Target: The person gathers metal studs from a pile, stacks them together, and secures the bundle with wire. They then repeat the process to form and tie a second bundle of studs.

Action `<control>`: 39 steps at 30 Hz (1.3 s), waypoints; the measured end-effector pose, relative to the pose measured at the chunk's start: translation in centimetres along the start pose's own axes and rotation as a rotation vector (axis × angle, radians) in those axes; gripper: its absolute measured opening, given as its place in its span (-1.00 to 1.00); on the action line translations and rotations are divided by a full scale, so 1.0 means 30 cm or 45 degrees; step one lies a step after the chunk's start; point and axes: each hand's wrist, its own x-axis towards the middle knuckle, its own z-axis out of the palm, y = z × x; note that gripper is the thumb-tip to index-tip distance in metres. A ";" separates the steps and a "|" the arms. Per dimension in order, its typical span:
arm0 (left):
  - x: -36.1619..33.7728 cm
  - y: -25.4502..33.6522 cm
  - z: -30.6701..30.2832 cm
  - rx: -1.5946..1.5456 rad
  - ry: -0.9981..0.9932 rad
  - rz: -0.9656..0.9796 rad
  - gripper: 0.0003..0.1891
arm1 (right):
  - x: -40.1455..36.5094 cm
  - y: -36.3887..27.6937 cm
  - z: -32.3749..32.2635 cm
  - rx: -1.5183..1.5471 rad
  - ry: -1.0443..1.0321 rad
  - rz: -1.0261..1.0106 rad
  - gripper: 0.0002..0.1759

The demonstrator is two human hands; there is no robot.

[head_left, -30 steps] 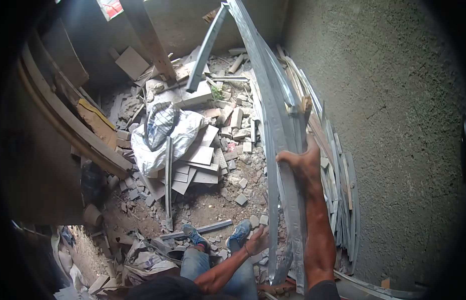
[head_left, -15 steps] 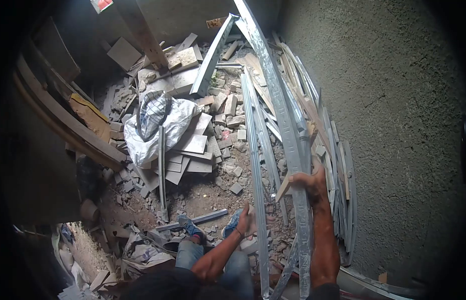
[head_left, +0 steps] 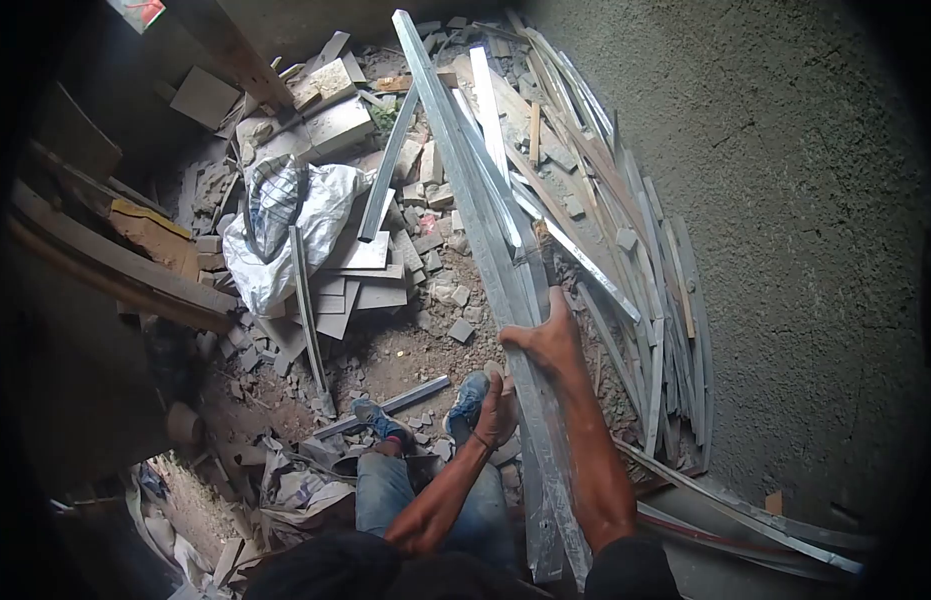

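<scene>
My right hand [head_left: 547, 335] is wrapped around a bundle of long galvanized metal channels [head_left: 472, 205], its thumb across their upper face. The bundle slants from near my body up toward the far wall. Against its left edge, lower down, my left hand [head_left: 497, 408] is curled with the thumb up; some of its fingers are hidden by the metal. A broken piece of wood [head_left: 543, 240] pokes out beside the channels, just beyond my right hand. Further metal channels [head_left: 490, 110] lie loose beyond the bundle.
Metal and wooden strips [head_left: 657, 290] lean along the rough wall [head_left: 775, 240] at right. Rubble, tiles and a white sack [head_left: 330, 215] cover the floor at left. One short channel [head_left: 410, 397] lies by my shoes [head_left: 467, 400]. A wooden post [head_left: 235, 55] stands at the back.
The channels in my right hand have shifted left, and the separate channels beside them now lie together with them. My left hand has risen from beside the metal to its edge.
</scene>
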 end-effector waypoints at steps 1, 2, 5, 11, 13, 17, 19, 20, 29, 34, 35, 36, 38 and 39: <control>0.006 0.008 -0.025 -0.051 0.041 -0.044 0.05 | -0.014 0.006 0.012 0.004 0.014 0.031 -0.17; 0.006 0.035 -0.039 -0.092 0.036 -0.015 0.10 | -0.033 0.010 0.026 -0.053 0.014 0.081 -0.10; 0.032 0.113 -0.094 -0.071 -0.003 -0.206 0.19 | -0.079 0.038 0.040 -0.148 -0.019 0.182 0.00; 0.098 0.130 -0.146 0.026 0.205 -0.096 0.07 | -0.146 0.070 0.037 -0.150 -0.231 0.135 0.06; 0.087 0.149 -0.148 0.033 0.183 -0.061 -0.05 | -0.155 0.060 0.025 -0.079 -0.293 0.142 -0.07; 0.055 0.179 -0.153 0.093 0.184 0.074 -0.05 | -0.174 0.098 0.068 -0.075 -0.265 -0.027 -0.13; 0.052 0.214 -0.174 0.054 0.183 0.081 -0.05 | -0.186 0.101 0.090 -0.110 -0.194 -0.150 -0.13; 0.042 0.243 -0.111 0.092 0.192 0.091 -0.04 | -0.188 0.098 0.099 -0.212 -0.120 -0.254 -0.13; 0.034 0.381 -0.043 0.157 -0.051 0.123 -0.25 | -0.174 0.030 0.125 -0.037 0.291 -0.624 -0.12; 0.064 0.444 -0.022 0.227 0.294 0.215 -0.25 | -0.119 -0.028 0.108 -0.240 0.324 -0.627 0.03; 0.068 0.459 -0.012 0.234 0.282 0.219 -0.25 | -0.112 -0.040 0.109 -0.306 0.209 -0.592 0.06; 0.076 0.467 -0.002 0.241 0.275 0.218 -0.25 | -0.107 -0.054 0.110 -0.370 0.093 -0.556 0.10; 0.106 0.485 0.028 0.239 0.269 0.225 -0.26 | -0.074 -0.092 0.090 -0.450 0.007 -0.525 0.10; 0.130 0.494 0.043 0.227 0.267 0.235 -0.26 | -0.047 -0.100 0.088 -0.454 0.016 -0.526 0.10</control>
